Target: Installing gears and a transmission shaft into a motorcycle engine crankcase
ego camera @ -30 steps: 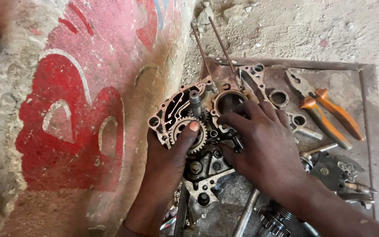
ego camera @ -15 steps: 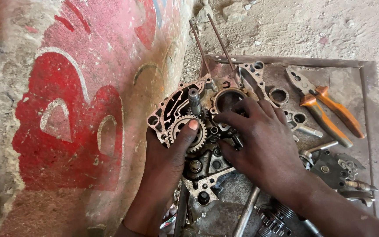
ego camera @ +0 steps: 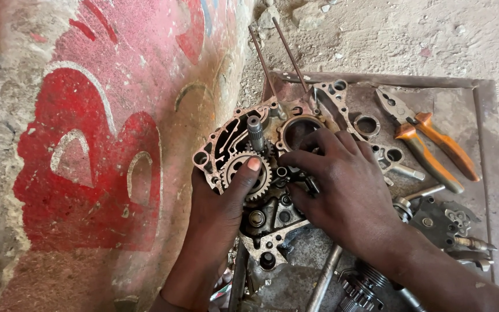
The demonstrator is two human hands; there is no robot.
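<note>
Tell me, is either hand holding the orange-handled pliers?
No, the pliers lie untouched on the metal tray; both hands rest on the engine casing.
</note>
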